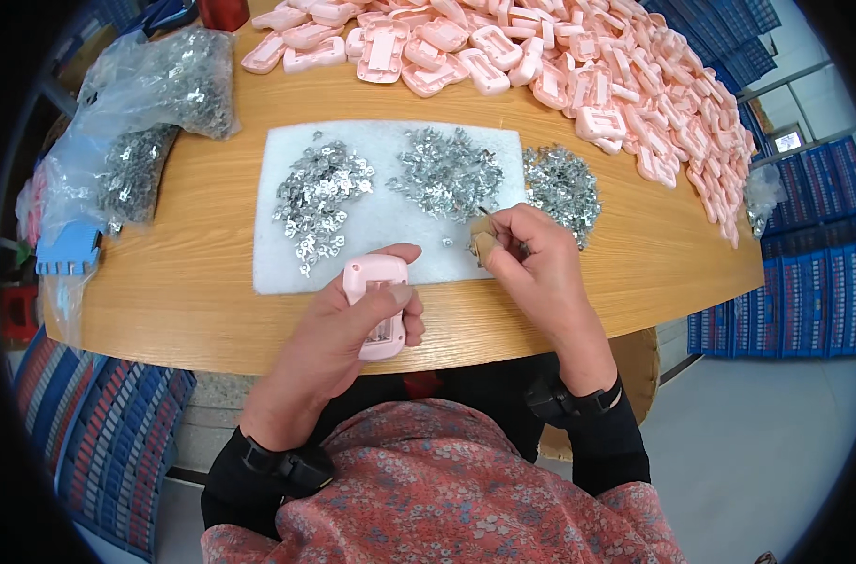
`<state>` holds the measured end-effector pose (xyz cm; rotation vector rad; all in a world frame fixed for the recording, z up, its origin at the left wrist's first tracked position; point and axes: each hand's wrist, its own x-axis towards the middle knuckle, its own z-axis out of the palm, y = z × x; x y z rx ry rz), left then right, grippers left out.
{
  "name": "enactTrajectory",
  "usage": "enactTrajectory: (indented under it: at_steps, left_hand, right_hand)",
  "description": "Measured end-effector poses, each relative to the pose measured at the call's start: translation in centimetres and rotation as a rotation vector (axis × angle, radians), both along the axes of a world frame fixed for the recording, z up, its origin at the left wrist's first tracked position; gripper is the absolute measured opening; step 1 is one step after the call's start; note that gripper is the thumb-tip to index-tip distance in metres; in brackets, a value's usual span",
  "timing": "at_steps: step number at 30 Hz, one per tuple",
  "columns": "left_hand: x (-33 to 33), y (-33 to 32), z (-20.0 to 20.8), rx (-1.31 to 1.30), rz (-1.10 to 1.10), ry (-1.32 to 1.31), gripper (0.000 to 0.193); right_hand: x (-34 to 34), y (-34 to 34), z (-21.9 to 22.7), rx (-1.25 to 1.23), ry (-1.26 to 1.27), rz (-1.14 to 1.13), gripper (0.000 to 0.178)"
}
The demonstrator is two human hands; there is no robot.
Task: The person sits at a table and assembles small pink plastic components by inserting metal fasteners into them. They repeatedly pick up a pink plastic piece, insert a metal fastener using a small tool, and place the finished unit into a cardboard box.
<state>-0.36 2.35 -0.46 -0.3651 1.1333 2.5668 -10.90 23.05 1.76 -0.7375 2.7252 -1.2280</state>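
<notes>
Pink casing (375, 273) in the left hand (326, 343), at the near edge of the white pad (376, 221); set with its long axis nearly straight away from the body, leaning a touch left at the far end; pointed with that rounded end in over the pad, recessed face up. Clamped between thumb, laid across the recess, and fingers curled round behind. Over the pad's near right part, right hand (545, 268), thumb and forefinger drawn together at tan-covered tips; cannot tell about any part pinched between them. On the pad's near half, one loose metal piece (447, 242). Farther in, one metal pile (320, 193) on the pad's left part, a second pile (450, 174) on its right; just off its right edge, on the wooden table (184, 301), a third pile (564, 193). Left of the pad, filled plastic bags (179, 85). Beyond the pad and round to its right, a heap of pink casings (597, 85).
</notes>
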Motion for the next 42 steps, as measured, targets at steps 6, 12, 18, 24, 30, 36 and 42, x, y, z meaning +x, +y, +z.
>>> enactTrajectory:
  at_steps: [6,12,18,24,30,36,42]
  left_hand:
    - [-1.1,2.0,0.5,0.012,0.047,-0.035,0.045]
    - [-0.9,1.8,-0.6,-0.063,0.107,0.113,0.048]
    - [-1.2,2.7,-0.4,-0.405,0.212,0.319,0.046]
    - [-0.3,1.5,0.9,-0.271,0.127,0.270,0.041]
    - [-1.1,0.4,0.0,0.204,-0.023,-0.036,0.072]
    - [-0.7,0.5,-0.2,0.170,-0.102,-0.049,0.065]
    - [-0.7,1.1,-0.6,0.188,-0.083,-0.109,0.059]
  right_hand:
    - [1.9,-1.3,0.8,-0.052,0.096,0.164,0.015]
    - [3.7,-2.1,1.5,-0.111,0.007,0.102,0.019]
    - [4.2,-1.2,0.9,-0.358,-0.406,0.011,0.011]
    - [3.8,-1.4,1.9,-0.348,-0.532,0.071,0.010]
    - [4.0,-1.2,1.8,-0.330,-0.279,0.113,0.013]
    - [4.1,-2.4,2.1,-0.165,-0.031,0.216,0.018]
    - [3.7,-2.6,1.3,-0.044,0.114,0.271,0.020]
